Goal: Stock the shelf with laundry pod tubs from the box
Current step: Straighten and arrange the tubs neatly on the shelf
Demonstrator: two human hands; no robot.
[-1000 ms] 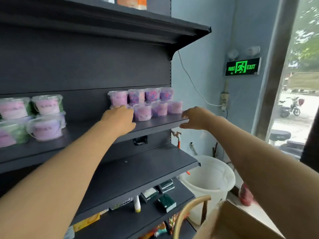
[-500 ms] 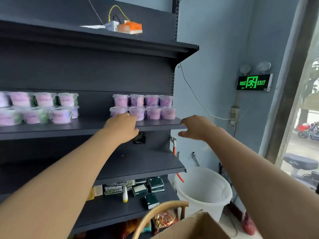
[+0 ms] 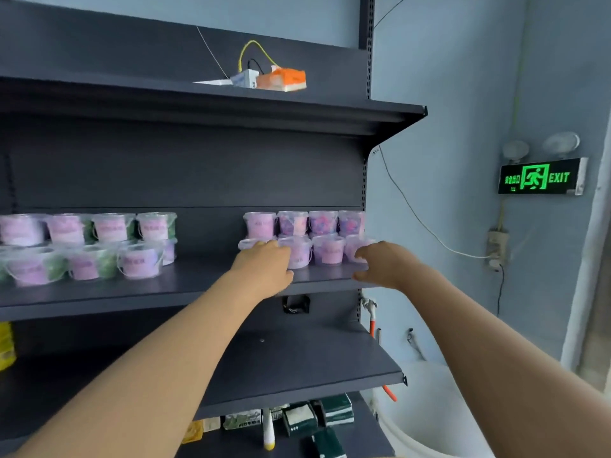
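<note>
Two stacked rows of clear laundry pod tubs with pink and purple contents stand at the right end of the dark middle shelf. My left hand covers the lower left tub of this group, its fingers curled over the tub's front. My right hand is beside the lower right tub, loosely curled fingertips touching its side and nothing gripped. A second group of tubs sits further left on the same shelf. The box is out of view.
The shelf below is bare on the right. Small cartons lie on the lowest shelf. A white bucket stands on the floor at right. An orange pack and cables sit on the top shelf. An exit sign hangs on the wall.
My view has tilted upward, so the box has dropped out of sight. My right hand rose from the shelf's front edge to the lower right tub. My left hand stays on its tub.
</note>
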